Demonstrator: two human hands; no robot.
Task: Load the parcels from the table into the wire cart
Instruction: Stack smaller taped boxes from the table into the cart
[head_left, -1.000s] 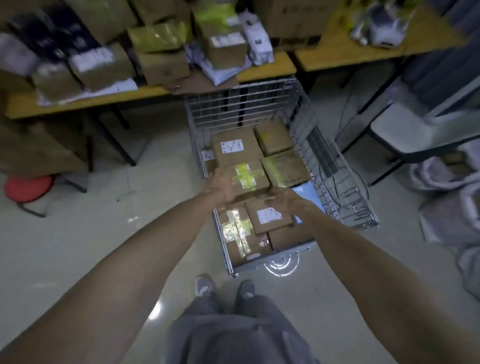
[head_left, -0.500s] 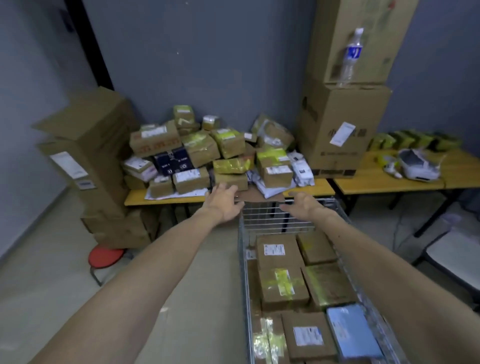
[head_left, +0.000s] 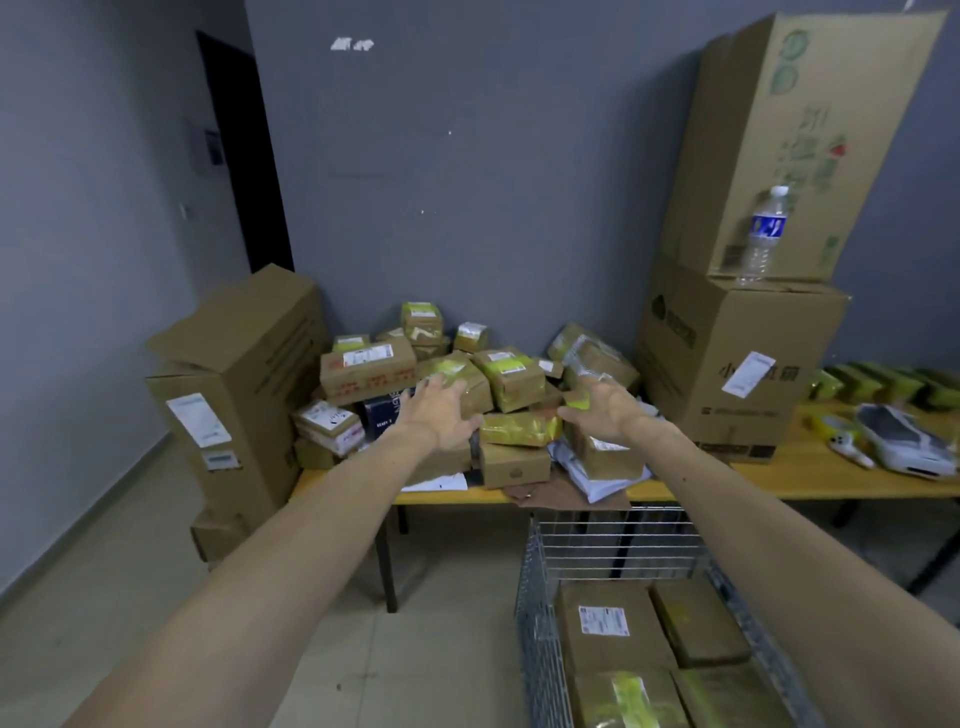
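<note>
Both arms stretched forward. Left hand and right hand over parcels heaped on surface; each grip spread apart, holding nothing. Wire cart below, part-loaded.

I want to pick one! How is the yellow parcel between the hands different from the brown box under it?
The yellow parcel is wrapped in shiny yellow tape; the brown box is plain cardboard. The yellow parcel lies on top; the brown box sits underneath. Both are in the pile on the table.
</note>
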